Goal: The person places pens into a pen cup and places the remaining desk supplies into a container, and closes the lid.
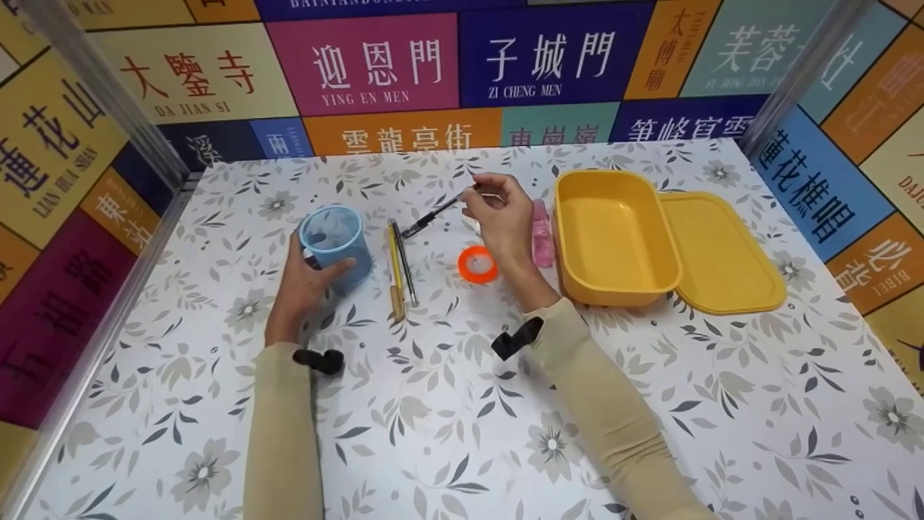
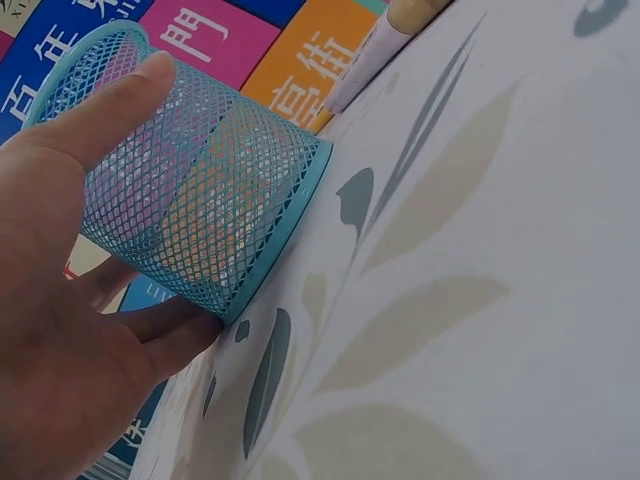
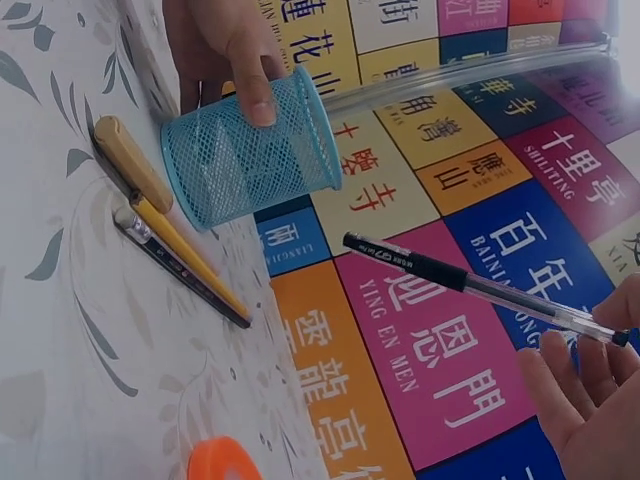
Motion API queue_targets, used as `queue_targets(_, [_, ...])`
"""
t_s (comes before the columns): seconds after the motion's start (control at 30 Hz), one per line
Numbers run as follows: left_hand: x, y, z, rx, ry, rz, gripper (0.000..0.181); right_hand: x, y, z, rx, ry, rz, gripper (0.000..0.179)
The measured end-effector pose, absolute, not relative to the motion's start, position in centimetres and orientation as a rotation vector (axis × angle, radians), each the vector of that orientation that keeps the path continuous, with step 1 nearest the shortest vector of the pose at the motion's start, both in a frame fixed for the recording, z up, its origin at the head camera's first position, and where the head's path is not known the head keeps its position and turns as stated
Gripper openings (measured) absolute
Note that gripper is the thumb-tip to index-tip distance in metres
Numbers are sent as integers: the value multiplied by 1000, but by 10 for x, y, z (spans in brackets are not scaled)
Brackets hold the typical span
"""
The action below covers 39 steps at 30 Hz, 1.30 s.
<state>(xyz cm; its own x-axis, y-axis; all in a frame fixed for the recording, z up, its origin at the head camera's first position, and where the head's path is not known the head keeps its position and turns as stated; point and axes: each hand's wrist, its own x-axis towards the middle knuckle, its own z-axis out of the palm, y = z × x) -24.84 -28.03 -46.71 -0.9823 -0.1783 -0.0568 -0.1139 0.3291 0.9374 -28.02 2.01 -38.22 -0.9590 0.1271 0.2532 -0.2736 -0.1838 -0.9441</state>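
Note:
A light-blue mesh pen cup (image 1: pixel 333 249) stands upright at the left of the table. My left hand (image 1: pixel 303 282) grips it, thumb on the near side and fingers around the far side, as the left wrist view shows. Between the fingertips of my right hand (image 1: pixel 505 217) a black gel pen (image 3: pixel 440 272) is pinched by one end, its black capped end pointing toward the cup. Close by on the table lie a yellow pencil (image 3: pixel 190 250), a dark striped pencil (image 3: pixel 180 265) and a tan-capped marker-like stick (image 3: pixel 132 163). The cup's inside looks empty from above.
An orange ring (image 1: pixel 478 264), like a tape roll, lies below my right hand. Beside it is a pink object (image 1: pixel 541 235), partly hidden. An open yellow box (image 1: pixel 617 289) stands at the right, its yellow lid (image 1: pixel 729 253) alongside. Printed panels (image 1: pixel 361 65) enclose the table.

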Motion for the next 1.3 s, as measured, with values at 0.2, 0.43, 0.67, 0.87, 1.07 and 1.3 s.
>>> queue_targets(0.2, [-249,-280,-471,277,-2509,-1769,109,-274,15,-380,212,-1766,2258,27])
queue_targets(0.43, [-248,-281,-467,305,-2456,-1856,104,-269,10,-374,249,-1725,2277,30])
queue_targets(0.67, [-250,-282,-465,320,-2455,-1879,106,-273,7,-363,296,-1684,2305,25])
queue_targets(0.87, [-250,-281,-466,263,-2516,-1809,109,-275,-4,-343,359,-1652,2332,23])
queue_targets(1.07, [-251,-281,-465,342,-2495,-1881,111,-278,-23,-323,476,-1729,2274,23])
queue_targets(1.3, [-252,-283,-464,402,-2476,-1957,113,-284,-44,-310,550,-1821,2243,22])
